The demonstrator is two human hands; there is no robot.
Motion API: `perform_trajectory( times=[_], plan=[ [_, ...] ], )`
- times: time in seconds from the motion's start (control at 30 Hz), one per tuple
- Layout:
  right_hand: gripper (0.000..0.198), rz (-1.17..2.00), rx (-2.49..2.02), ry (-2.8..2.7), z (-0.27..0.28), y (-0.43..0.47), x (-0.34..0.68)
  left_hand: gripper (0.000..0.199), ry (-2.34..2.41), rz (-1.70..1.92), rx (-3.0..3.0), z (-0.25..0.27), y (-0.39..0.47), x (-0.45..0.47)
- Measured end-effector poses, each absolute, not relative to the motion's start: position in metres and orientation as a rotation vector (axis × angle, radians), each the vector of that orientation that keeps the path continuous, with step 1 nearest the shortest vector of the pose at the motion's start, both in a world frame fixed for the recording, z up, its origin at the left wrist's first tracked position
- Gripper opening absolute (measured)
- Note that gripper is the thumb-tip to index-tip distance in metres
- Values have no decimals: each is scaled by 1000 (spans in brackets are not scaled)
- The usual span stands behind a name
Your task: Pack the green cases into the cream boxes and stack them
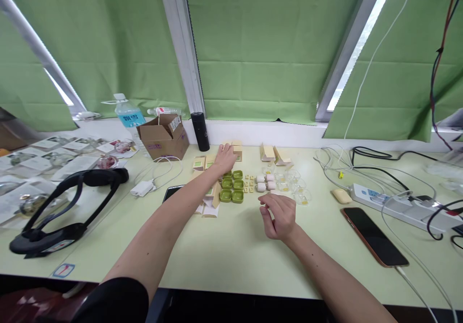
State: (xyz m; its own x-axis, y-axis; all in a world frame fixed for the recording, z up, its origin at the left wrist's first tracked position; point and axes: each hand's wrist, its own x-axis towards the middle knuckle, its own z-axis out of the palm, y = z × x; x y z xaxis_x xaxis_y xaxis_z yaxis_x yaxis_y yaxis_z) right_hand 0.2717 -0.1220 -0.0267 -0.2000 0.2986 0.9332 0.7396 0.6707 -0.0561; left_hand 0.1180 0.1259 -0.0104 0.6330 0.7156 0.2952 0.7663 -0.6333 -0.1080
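My left hand reaches to the back of the table, its fingers bent down onto a small cardboard box in a cluster of such boxes. Below it stand several green square trays in two columns. Beside them are tiny yellow pieces and white-and-pink rounded pieces, both in rows. Clear plastic domes lie further right. My right hand hovers in front of the rounded pieces, loosely curled, thumb apart from the fingers, nothing visible in it. White folded cards lie under my left forearm.
Two opened cardboard pieces stand at the back. A black bottle and a brown carton are back left, near a black headset frame. A phone, power strip and cables lie right.
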Motion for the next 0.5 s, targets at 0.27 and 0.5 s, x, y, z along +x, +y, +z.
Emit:
perform_trajectory(
  times=[0.27, 0.5],
  plan=[
    [19, -462, -896, -1968, -34, -123, 262, 49, -1242, -528, -2638, 17, 75, 93],
    [30, -276, -941, -2291, -53, -123, 255, 36, -1440, -794, -2684, 27, 15, 25]
  ],
)
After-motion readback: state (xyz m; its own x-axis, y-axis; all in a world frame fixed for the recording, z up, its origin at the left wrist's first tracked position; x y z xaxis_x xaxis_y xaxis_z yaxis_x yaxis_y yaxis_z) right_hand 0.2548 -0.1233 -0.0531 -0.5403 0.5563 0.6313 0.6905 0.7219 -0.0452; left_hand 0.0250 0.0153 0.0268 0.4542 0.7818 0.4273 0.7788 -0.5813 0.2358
